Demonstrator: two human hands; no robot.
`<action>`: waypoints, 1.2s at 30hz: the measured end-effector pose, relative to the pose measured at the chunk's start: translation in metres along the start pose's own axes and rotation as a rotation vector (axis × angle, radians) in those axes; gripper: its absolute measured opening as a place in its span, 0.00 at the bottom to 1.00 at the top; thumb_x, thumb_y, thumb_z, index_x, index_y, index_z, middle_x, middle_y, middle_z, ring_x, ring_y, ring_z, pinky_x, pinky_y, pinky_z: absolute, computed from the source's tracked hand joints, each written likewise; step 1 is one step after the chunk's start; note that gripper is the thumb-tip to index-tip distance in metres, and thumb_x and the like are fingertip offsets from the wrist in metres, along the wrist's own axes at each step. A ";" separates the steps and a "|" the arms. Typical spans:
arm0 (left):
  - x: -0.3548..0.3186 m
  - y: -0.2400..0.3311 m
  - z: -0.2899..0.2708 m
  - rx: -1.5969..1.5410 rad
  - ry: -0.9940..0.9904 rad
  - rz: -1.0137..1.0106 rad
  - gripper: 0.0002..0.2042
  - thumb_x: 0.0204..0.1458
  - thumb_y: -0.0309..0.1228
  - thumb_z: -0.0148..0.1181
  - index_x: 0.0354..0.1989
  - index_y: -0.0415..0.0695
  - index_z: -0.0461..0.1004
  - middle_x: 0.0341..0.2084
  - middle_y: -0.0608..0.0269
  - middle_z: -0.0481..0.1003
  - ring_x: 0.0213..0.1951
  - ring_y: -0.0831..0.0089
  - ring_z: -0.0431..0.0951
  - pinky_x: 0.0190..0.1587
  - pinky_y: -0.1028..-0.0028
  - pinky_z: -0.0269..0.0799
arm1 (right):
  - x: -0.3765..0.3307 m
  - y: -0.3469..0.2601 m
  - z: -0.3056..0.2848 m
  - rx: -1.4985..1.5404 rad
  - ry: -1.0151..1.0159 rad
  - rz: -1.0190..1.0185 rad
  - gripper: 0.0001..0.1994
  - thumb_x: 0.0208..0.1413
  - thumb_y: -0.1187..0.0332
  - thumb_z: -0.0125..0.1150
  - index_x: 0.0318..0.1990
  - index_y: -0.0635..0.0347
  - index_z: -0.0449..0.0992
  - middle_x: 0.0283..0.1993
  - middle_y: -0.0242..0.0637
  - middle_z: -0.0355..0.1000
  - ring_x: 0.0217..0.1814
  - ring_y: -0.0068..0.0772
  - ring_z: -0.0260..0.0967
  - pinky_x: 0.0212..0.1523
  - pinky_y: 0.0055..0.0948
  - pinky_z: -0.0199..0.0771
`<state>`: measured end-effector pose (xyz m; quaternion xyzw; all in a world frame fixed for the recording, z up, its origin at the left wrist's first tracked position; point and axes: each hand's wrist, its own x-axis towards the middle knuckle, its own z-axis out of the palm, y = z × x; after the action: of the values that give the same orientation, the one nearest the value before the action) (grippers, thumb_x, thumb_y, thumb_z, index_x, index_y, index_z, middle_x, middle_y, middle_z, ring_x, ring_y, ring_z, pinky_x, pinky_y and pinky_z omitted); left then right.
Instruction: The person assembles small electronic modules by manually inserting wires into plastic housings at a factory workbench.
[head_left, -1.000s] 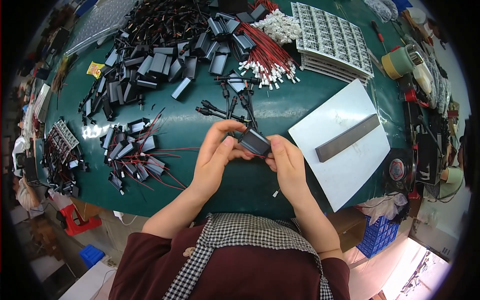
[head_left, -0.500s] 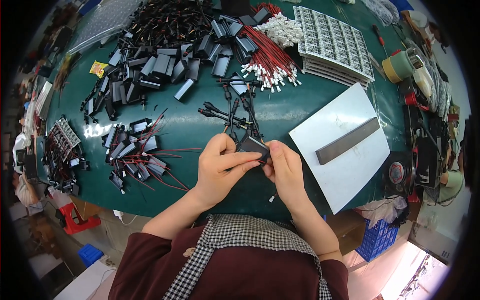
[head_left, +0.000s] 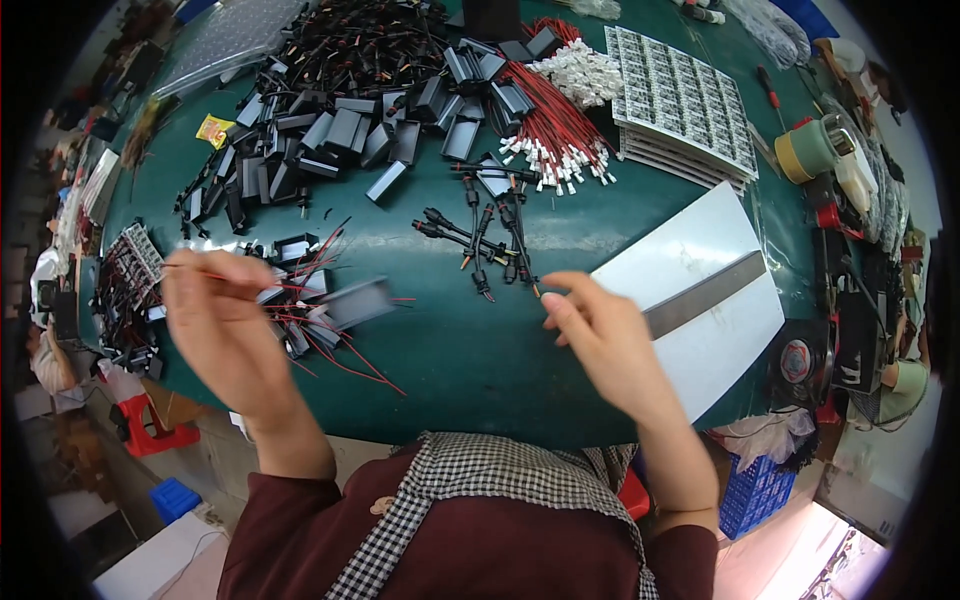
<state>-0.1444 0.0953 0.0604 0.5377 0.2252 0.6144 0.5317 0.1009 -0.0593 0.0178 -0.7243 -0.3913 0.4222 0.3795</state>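
Observation:
My left hand (head_left: 225,325) is over the left side of the table, blurred by motion, its fingers closed on a thin red wire (head_left: 215,274). A blurred grey open-ended housing (head_left: 360,302) hangs to its right, seemingly at that wire's end. Below and behind it lies a loose group of similar housings (head_left: 292,248) with red wires. My right hand (head_left: 605,335) is at centre right, thumb and forefinger apart, beside the bare wire end of a black connector cable (head_left: 518,240). More short black cables (head_left: 470,240) lie crossed nearby.
Behind are heaps of grey housings (head_left: 345,130) and black cables (head_left: 365,50), red wires with white plugs (head_left: 560,130), and stacked circuit-board panels (head_left: 685,100). A dark bar (head_left: 705,295) rests on a white board (head_left: 725,345) at right. A tape roll (head_left: 805,150) stands beyond.
My hands have parted. The left swung left with the housing and red wire that both had held at the centre; the right moved right, toward the black cables.

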 end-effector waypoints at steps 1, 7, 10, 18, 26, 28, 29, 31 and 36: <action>0.011 0.004 -0.021 0.105 0.051 0.102 0.07 0.63 0.29 0.44 0.36 0.38 0.65 0.27 0.57 0.70 0.28 0.70 0.71 0.35 0.73 0.70 | 0.003 -0.010 -0.009 -0.176 0.027 -0.074 0.15 0.58 0.59 0.54 0.44 0.62 0.74 0.28 0.41 0.75 0.27 0.40 0.73 0.33 0.34 0.71; 0.012 0.003 -0.072 1.193 0.199 0.443 0.02 0.54 0.22 0.56 0.33 0.37 0.73 0.27 0.61 0.75 0.33 0.70 0.75 0.38 0.74 0.69 | 0.058 -0.006 -0.043 -0.628 0.117 -0.269 0.14 0.52 0.62 0.60 0.41 0.62 0.75 0.33 0.42 0.75 0.34 0.45 0.74 0.36 0.39 0.71; 0.005 -0.021 -0.062 1.479 -0.270 0.302 0.03 0.46 0.21 0.60 0.29 0.39 0.73 0.32 0.57 0.73 0.37 0.58 0.72 0.42 0.65 0.67 | 0.092 0.008 -0.038 -0.793 0.208 -0.318 0.12 0.51 0.63 0.61 0.38 0.62 0.74 0.34 0.43 0.74 0.35 0.45 0.74 0.37 0.40 0.72; 0.005 -0.032 -0.031 1.449 -0.600 0.214 0.08 0.43 0.28 0.64 0.32 0.39 0.76 0.35 0.56 0.73 0.39 0.56 0.72 0.42 0.64 0.67 | 0.122 0.021 -0.024 -1.057 0.295 -0.396 0.08 0.50 0.68 0.56 0.30 0.64 0.72 0.28 0.46 0.73 0.29 0.48 0.74 0.32 0.41 0.74; 0.031 -0.112 0.019 1.445 -0.580 0.043 0.22 0.46 0.26 0.61 0.52 0.41 0.67 0.41 0.51 0.74 0.45 0.53 0.73 0.46 0.62 0.69 | 0.005 -0.028 0.003 -0.927 0.139 -0.277 0.07 0.50 0.68 0.55 0.27 0.62 0.67 0.24 0.44 0.71 0.25 0.45 0.73 0.24 0.39 0.73; 0.031 -0.111 0.022 1.434 -0.615 -0.023 0.22 0.46 0.21 0.57 0.53 0.41 0.66 0.42 0.48 0.73 0.44 0.50 0.73 0.45 0.60 0.69 | -0.029 -0.013 0.009 -0.946 0.118 -0.330 0.07 0.46 0.70 0.57 0.25 0.59 0.66 0.20 0.37 0.67 0.21 0.37 0.71 0.20 0.34 0.71; 0.029 -0.112 0.021 1.385 -0.600 0.010 0.22 0.46 0.19 0.56 0.53 0.41 0.67 0.41 0.47 0.73 0.43 0.50 0.73 0.45 0.61 0.70 | -0.041 0.001 0.011 -0.984 0.081 -0.279 0.06 0.46 0.71 0.57 0.24 0.58 0.66 0.21 0.36 0.66 0.21 0.35 0.70 0.20 0.32 0.71; 0.025 -0.098 0.031 1.215 -0.561 0.019 0.22 0.47 0.16 0.53 0.55 0.39 0.67 0.41 0.49 0.73 0.41 0.56 0.75 0.46 0.67 0.70 | -0.053 0.022 0.013 -1.020 0.037 -0.210 0.06 0.46 0.71 0.58 0.24 0.58 0.65 0.22 0.35 0.65 0.22 0.33 0.69 0.19 0.30 0.70; 0.002 -0.075 0.041 0.345 -0.439 -0.486 0.21 0.51 0.18 0.55 0.55 0.39 0.65 0.42 0.58 0.72 0.42 0.70 0.75 0.46 0.72 0.72 | -0.035 0.025 0.028 -0.972 0.251 -0.318 0.10 0.46 0.66 0.63 0.33 0.59 0.70 0.31 0.34 0.63 0.33 0.29 0.65 0.25 0.24 0.70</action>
<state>-0.0763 0.1100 0.0112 0.6693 0.3272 0.2933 0.5992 0.0700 -0.0945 -0.0035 -0.7933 -0.5987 0.0392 0.1033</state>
